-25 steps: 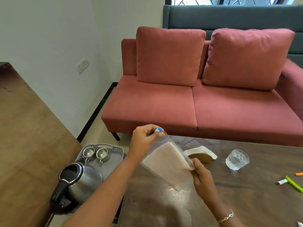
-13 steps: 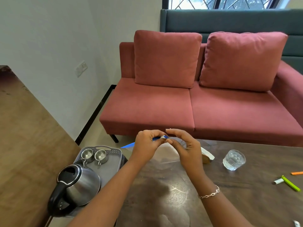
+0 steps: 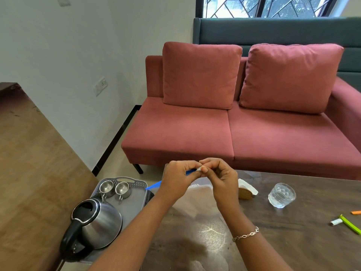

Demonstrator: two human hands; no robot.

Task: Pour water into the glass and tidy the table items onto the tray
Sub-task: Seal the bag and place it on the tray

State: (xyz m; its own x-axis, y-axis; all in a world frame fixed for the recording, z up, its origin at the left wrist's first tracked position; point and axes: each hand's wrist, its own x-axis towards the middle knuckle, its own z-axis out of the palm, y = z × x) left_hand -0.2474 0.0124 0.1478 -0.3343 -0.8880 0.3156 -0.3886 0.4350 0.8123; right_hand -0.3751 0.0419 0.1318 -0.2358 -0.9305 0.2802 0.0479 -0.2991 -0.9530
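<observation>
On the far left, a shiny kettle [image 3: 97,225] sitting at the near end of the grey tray [image 3: 136,202], with two small steel cups [image 3: 115,189] side by side at the far end. Already tidy, those three, by the look of it.

Just right of the tray, the left hand [image 3: 175,180] closed around the top edge of a clear plastic bag [image 3: 195,200], with a blue clip [image 3: 156,185] poking out to the left. Touching it, the right hand [image 3: 218,173], fingertips pinched together on the same bag edge. Probably clipping the bag shut; hard to tell if the clip is fully on.

Further right, partly behind the right hand, a wooden holder with white napkins [image 3: 247,190] resting on the surface [image 3: 293,241]. Beside that, the glass [image 3: 281,195], clear and bumpy; looks like a little water inside, but hard to be sure. Near the right edge, a green clip [image 3: 349,223] with a small white thing [image 3: 335,222] next to it, and an orange bit [image 3: 356,212].

Still to do, it seems: bag, napkins, glass and clips all onto the tray. Maybe pouring too.
</observation>
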